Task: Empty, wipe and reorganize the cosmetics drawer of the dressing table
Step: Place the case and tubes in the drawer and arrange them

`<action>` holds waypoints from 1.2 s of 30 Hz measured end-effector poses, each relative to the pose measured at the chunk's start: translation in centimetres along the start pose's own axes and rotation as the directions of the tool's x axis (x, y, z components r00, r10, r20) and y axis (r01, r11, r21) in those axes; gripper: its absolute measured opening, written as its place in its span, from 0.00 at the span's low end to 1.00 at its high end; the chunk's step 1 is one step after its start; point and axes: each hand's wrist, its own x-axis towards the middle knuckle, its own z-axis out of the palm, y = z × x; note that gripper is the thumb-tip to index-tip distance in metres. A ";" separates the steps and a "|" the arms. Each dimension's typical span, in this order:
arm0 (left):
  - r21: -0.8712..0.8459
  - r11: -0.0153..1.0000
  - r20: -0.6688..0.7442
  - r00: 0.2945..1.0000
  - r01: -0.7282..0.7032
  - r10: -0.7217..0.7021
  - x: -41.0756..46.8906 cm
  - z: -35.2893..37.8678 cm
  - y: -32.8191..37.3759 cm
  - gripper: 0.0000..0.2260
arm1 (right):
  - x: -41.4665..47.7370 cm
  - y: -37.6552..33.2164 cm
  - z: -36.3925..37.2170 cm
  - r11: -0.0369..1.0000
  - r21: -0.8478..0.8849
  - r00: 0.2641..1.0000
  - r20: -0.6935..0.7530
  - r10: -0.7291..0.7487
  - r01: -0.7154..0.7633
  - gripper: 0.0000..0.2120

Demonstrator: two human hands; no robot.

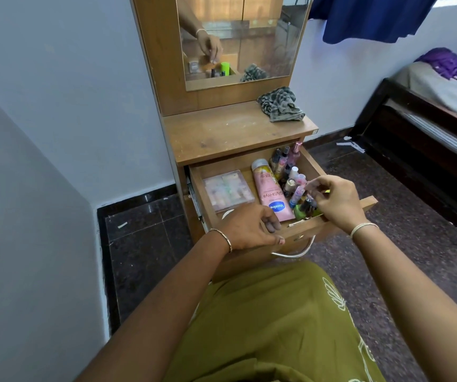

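Left hand [249,228] grips the front edge of the open brown wooden drawer [308,231]. Right hand [335,201] hovers with fingers curled over small upright cosmetic bottles [290,186]; I cannot tell whether it pinches one.

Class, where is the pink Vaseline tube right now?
In the head view, the pink Vaseline tube lies flat in the middle of the open drawer, between the clear plastic box on its left and the small bottles on its right.

- Pink tube [269,188] in drawer [197,186] — "Vaseline" in white on a blue badge, at the end away from the cap.
- Same tube — "Gluta-Hya" along the body; "ox" higher up, rest unreadable.
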 end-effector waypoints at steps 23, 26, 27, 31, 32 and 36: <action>0.862 0.484 0.124 0.989 -0.147 0.081 11.8 -0.1 -3.1 0.42 | 2.2 1.9 1.4 0.998 -0.048 0.991 -0.133 0.028 -0.035 0.10; 0.890 0.431 0.114 0.987 -0.152 0.113 11.9 -0.1 -3.1 0.43 | 2.1 2.0 1.5 0.998 -0.027 0.979 -0.197 0.050 -0.057 0.09; 0.895 0.420 0.108 0.986 -0.151 0.125 12.0 0.0 -3.1 0.42 | 2.2 2.1 1.5 0.997 0.002 0.972 -0.223 0.072 -0.073 0.10; 0.901 0.413 0.080 0.987 -0.132 0.139 11.9 0.1 -3.3 0.43 | 2.5 2.8 1.4 0.969 0.171 0.934 -0.282 0.219 -0.176 0.12; 0.902 0.413 0.077 0.988 -0.127 0.137 11.8 0.1 -3.3 0.43 | 2.6 3.0 1.3 0.958 0.203 0.925 -0.282 0.256 -0.203 0.12; 0.901 0.417 0.072 0.988 -0.122 0.134 11.6 -0.2 -3.3 0.42 | 2.8 3.1 1.0 0.923 0.285 0.896 -0.286 0.340 -0.259 0.10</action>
